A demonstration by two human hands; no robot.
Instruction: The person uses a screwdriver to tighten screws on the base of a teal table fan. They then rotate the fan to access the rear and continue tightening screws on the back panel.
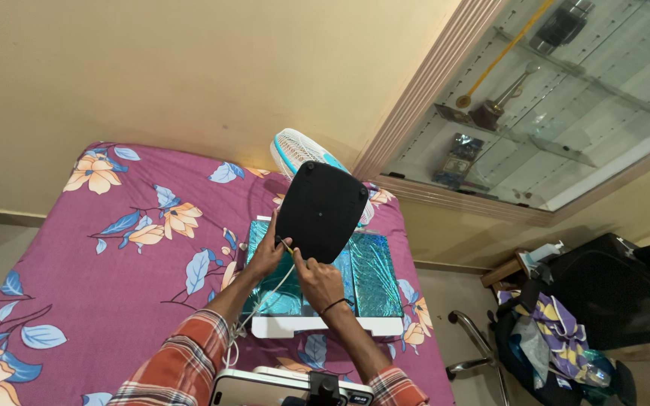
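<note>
Hands: both of ours meet at the lower edge of the fan's black base point(322, 212), which we have tipped up so its underside faces us.
Left hand point(267, 256): closed on the base's left edge, thumb and fingers pinching near the spot where the white cord point(265, 301) leaves it.
Right hand point(320, 284): fingers curled narrow just under the base, seemingly nipping the cord's end; what exactly they pinch is too small to tell.
Fan: its white and turquoise head point(295, 149) points away from us, behind the base.
Box: a white tray with shiny teal lining point(374, 278) lies open on the bed point(114, 248), directly beneath the fan.
Progress: we judge the fan is out of its packing and turned over, with the cord work at the base under way; the cord hangs loose toward our sleeve and nothing looks plugged in yet.
Nearby: a glass cabinet point(566, 98) and a dark chair point(603, 301) stand to the right.
</note>
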